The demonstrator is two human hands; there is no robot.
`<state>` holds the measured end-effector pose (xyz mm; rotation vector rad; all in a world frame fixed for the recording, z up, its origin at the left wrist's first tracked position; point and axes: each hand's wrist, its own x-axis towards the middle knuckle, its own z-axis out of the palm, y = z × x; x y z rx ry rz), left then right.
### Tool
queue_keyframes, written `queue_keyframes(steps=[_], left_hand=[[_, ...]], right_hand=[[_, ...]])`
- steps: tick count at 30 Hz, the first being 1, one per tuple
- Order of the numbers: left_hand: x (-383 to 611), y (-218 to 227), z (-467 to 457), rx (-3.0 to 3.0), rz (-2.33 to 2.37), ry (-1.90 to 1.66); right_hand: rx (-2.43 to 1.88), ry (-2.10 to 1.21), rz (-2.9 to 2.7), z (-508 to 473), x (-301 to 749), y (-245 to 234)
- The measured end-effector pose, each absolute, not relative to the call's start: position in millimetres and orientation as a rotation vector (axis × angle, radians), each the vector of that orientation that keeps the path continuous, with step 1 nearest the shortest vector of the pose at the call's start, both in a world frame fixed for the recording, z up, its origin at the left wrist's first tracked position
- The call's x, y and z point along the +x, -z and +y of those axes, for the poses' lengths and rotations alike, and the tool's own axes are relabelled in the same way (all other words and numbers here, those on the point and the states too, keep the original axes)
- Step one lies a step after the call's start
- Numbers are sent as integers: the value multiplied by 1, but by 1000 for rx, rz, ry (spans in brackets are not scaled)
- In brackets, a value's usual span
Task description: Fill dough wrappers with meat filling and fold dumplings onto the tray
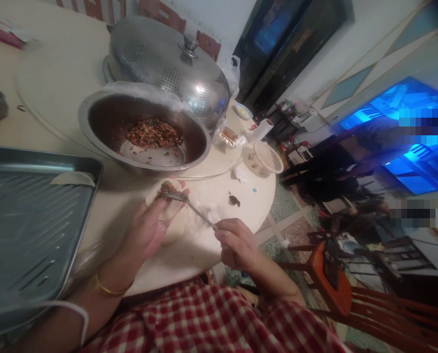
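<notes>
Cupped in my left hand (151,230) is a round dumpling wrapper (154,192), with a small heap of chopped filling (167,187) on it. Between its fingers and thumb, my right hand (237,241) grips the handle of a metal spoon (197,210). The spoon's bowl rests at the filling over my left palm. Just beyond my hands stands a large steel bowl (200,149), holding more chopped filling along its far side. To the left, a folded dumpling (74,179) lies near the far right corner of a dark metal tray (24,220).
Behind the bowl sits a large domed steel lid (145,44). A white plastic basket (265,159), a wrapped package (228,136) and dark scraps (234,200) lie toward the table's right edge. An orange wooden chair (331,279) stands at right, and two people are farther off.
</notes>
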<state>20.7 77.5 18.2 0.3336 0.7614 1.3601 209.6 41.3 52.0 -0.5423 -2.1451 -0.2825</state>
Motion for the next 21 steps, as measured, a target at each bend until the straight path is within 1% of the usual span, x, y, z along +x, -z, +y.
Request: queue_keyframes(steps=[5, 12, 16, 21], left_hand=[[23, -23, 79, 296, 812, -1358], [23, -24, 84, 350, 816, -1415], [25, -36, 92, 434, 813, -1403], [31, -47, 102, 377, 751, -1316]], right_hand=[[-513, 344, -2204, 45, 205, -43], [-436, 440, -2081, 52, 198, -17], [-468, 459, -2022, 66, 201, -24], [-473, 479, -1882, 127, 188, -50]])
